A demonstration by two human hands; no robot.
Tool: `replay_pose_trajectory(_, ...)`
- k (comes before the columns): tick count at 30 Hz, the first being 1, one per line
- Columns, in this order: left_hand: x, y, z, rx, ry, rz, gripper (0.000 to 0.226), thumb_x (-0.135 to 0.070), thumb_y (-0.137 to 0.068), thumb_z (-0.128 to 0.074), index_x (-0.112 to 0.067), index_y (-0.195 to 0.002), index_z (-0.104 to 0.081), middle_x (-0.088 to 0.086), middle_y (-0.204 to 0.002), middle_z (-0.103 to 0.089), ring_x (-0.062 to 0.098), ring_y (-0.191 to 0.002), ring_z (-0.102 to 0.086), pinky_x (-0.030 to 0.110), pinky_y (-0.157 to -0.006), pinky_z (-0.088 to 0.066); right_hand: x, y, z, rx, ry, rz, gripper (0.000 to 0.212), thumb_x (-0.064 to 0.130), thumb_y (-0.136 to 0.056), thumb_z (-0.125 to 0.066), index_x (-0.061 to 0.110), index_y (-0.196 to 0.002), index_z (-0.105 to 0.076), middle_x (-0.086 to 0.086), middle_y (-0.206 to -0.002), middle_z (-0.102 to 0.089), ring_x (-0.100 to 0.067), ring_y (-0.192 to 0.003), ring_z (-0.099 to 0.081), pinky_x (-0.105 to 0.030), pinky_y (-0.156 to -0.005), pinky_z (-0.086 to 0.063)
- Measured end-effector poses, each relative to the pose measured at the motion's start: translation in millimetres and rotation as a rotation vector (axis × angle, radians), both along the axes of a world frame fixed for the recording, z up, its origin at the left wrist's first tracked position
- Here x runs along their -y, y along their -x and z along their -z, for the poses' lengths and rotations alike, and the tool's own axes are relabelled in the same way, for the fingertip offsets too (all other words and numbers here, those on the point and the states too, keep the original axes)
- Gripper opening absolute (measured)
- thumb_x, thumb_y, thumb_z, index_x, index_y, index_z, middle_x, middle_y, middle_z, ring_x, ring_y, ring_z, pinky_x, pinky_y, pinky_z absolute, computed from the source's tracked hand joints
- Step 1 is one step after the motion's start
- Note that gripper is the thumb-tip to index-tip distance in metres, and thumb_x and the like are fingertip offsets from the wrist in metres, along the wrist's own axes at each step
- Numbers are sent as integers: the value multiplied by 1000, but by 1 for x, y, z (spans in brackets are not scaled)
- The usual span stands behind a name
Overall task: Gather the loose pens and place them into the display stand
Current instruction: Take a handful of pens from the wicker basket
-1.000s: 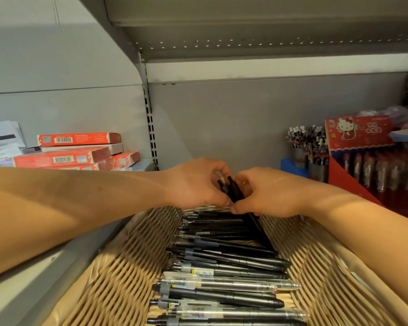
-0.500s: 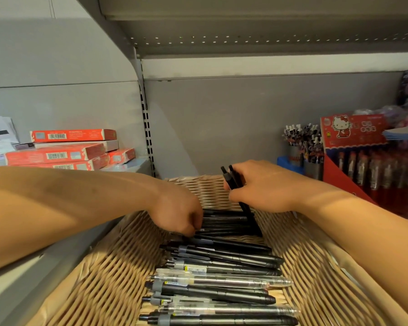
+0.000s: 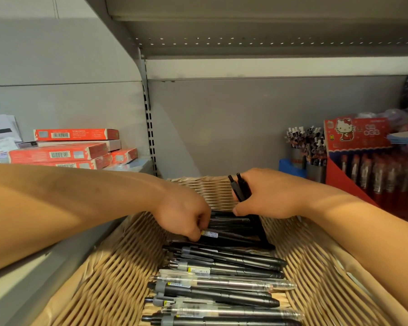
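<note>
1. The loose pens [image 3: 222, 290] lie in a row along the bottom of the paper-lined tray [image 3: 99, 278], nearest the camera; a careless pull further back could drag neighbours askew.
2. The left hand [image 3: 186, 215] reaches down with fingers curled, pinching a black pen [image 3: 224, 235] in the row. A shallow pinch could let it slip.
3. The right hand [image 3: 264, 196] grips a black bundle [image 3: 240, 189] tilted upright; adding more may loosen it and spill them.
4. The red display stand [image 3: 356, 147] sits beyond, right.
</note>
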State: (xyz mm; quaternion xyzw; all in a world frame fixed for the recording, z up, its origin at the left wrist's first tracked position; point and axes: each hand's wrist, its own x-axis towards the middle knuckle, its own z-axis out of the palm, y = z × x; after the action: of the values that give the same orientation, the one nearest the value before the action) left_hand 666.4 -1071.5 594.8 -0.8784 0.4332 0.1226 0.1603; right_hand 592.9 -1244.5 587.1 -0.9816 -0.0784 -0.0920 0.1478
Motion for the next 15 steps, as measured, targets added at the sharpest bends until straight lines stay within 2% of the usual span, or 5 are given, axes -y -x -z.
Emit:
replay_pose_trajectory(2, 0, -2, -3, 1, 130, 10, 27, -32, -97, -56, -24, -122, -61, -13, -82, -60, 2, -74, -52, 19, -64, -40, 0, -1, 1, -8, 0, -9, 11, 25, -86, -73, 25, -90, -63, 9, -72, -62, -3, -59, -54, -18, -52, -37)
replay_pose_trajectory(4, 1, -5, -4, -41, 260, 3, 24, -34, -97, -58, -28, -119, -64, -6, -83, -67, 6, -74, -59, 22, -67, -44, 1, -2, 1, -17, -4, -11, 10, 21, -85, -72, 21, -90, -63, 6, -71, -61, -6, -58, -54, -21, -53, -38)
replay_pose_trajectory(9, 1, -9, -6, -38, 478, 3, 24, -36, -90, -69, -27, -112, -70, -3, -91, -74, 10, -80, -67, 22, -72, -50, 0, -2, 1, -25, -13, -15, 20, 25, -83, -76, 30, -78, -58, 10, -69, -61, -2, -58, -55, -20, -54, -38)
replay_pose_trajectory(12, 4, -8, -9, -95, 717, -14, 17, -29, -85, -75, -25, -100, -68, -4, -77, -75, 4, -61, -62, 15, -58, -47, -1, -2, 0, -28, 17, -9, 24, 32, -84, -78, 33, -77, -55, 11, -73, -61, -1, -63, -56, -17, -52, -35)
replay_pose_trajectory(15, 6, -5, -9, -251, 815, -39, 17, -18, -85, -77, -19, -97, -65, 9, -86, -76, 11, -65, -66, 27, -67, -57, -3, -1, 1, -38, 32, 4, 25, 37, -82, -80, 33, -81, -55, 11, -78, -62, -1, -67, -57, -20, -55, -37)
